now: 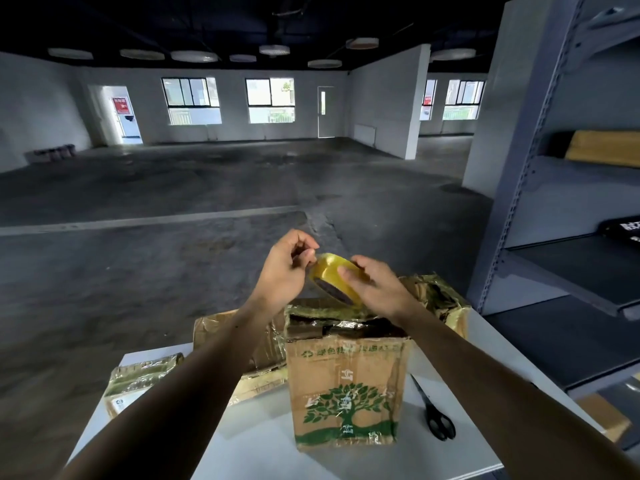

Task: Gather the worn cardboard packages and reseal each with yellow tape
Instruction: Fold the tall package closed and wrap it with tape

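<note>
On a white table point(263, 441) stands a worn box point(346, 386); above it, right hand point(377, 289) grips the tape roll point(334, 277), left hand point(287, 268) fingertips pinching its edge.

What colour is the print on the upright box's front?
Green: the upright box bears a leafy tree, clearest in head view.

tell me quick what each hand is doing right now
left hand: fingers pinching at the edge of the yellow tape roll
right hand: holding the tape roll
</note>
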`<state>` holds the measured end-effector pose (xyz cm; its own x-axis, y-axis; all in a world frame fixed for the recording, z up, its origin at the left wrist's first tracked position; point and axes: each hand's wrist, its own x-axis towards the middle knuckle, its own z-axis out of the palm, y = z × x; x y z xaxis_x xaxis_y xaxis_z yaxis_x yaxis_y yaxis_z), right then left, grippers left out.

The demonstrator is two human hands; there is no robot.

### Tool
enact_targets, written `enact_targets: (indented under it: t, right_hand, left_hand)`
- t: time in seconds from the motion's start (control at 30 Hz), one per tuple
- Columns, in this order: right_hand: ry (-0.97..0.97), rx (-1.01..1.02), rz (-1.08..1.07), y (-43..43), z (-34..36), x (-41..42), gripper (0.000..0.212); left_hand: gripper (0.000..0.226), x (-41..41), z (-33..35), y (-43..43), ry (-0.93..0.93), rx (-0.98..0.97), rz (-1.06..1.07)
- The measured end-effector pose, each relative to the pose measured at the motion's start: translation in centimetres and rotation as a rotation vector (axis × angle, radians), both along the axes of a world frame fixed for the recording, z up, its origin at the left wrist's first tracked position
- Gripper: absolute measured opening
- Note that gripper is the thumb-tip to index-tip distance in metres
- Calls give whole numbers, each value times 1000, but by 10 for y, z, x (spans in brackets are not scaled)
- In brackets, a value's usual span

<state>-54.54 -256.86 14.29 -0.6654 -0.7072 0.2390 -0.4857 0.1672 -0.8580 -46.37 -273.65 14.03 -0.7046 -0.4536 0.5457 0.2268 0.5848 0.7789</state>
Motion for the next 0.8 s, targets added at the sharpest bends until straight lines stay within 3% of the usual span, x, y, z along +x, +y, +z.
enact_targets:
  t: [0.17, 0.3, 0.37, 0.53, 0.7, 0.8]
  right_hand:
    - [147, 63, -106, -14, -7, -7, 34]
    - [288, 124, -58, -20, -11, -7, 30]
    - [286, 168, -25, -22, -13, -4, 29]
    - [259, 84, 10, -21, -8, -1, 33]
    - [4, -107, 239, -8, -5, -13, 31]
    - [153, -54, 278, -4, -7, -27, 29]
  left_hand:
    - [25, 4, 11, 8, -96, 0, -31]
    - [42, 3, 15, -10, -321, 107, 142]
    - [30, 2, 15, -12, -384, 135, 207]
    - [2, -4, 13, -10, -302, 182, 268]
    - [10, -4, 16, -13, -260, 223, 253]
    - [17, 0, 15, -19, -242, 161, 333]
